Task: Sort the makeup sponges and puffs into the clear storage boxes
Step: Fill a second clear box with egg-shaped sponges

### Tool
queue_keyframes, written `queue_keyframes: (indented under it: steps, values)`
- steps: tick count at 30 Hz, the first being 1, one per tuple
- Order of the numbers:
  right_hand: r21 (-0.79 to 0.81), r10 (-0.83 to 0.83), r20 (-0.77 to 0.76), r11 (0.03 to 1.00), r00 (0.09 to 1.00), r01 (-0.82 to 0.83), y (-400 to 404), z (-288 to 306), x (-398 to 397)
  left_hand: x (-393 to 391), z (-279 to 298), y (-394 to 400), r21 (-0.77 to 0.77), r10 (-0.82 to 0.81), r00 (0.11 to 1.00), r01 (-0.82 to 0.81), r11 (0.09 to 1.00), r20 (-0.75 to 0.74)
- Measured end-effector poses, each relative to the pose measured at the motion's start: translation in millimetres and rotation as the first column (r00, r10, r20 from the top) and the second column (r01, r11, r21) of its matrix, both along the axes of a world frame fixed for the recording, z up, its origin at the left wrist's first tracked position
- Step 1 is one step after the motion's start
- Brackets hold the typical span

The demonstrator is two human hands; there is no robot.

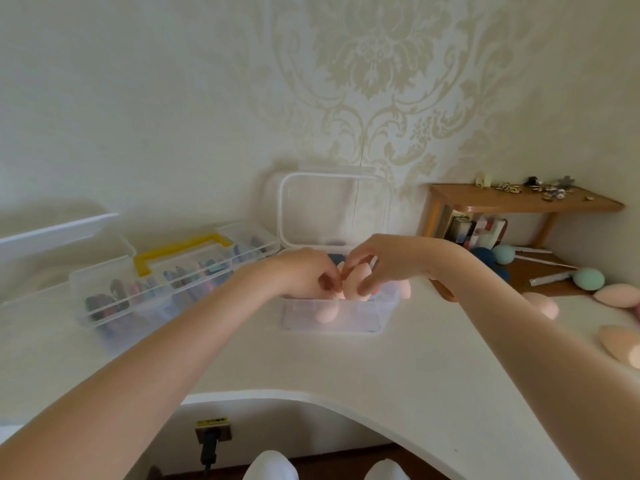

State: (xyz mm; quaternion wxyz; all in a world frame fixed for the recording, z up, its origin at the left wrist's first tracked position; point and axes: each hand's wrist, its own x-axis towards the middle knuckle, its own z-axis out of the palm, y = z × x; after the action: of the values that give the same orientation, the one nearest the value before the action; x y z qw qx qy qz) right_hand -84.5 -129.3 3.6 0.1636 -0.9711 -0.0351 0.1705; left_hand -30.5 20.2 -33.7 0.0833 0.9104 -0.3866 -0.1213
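Note:
A clear storage box [346, 322] stands open on the white desk, its lid [332, 209] leaning against the wall. Both hands meet over the box. My right hand [384, 261] curls its fingers round a pink egg-shaped sponge [358, 280]. My left hand [304, 271] pinches the same sponge cluster from the left; a second pink piece shows between the fingers. Another pink sponge [325, 313] lies inside the box. More pink sponges [620, 296] and a peach puff [620, 344] lie at the far right, and a pink sponge [405, 289] sits just right of the box.
A clear organiser box with a yellow handle [180, 252], holding coloured items, stands left of the open box. A wooden shelf [519, 200] with small trinkets is at the right, with green [588, 278] and blue [483, 254] sponges below it. The desk's curved front edge [311, 396] is near me.

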Motion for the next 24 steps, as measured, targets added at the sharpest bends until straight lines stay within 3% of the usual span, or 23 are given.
queue_keyframes:
  steps: [7,20,24]
  values:
    - [0.013,-0.048,0.057,0.999,0.997,0.047,-4,-5,3,7,3,-1,0.084,0.014,0.999,-0.011,0.996,-0.033]
    - [-0.026,0.098,0.016,0.995,0.995,-0.097,15,-11,0,7,4,11,0.117,-0.019,1.0,0.016,0.993,0.024]
    - [-0.034,0.098,0.023,0.995,0.995,-0.097,13,-12,0,6,12,15,0.025,0.005,1.0,-0.005,1.0,0.007]
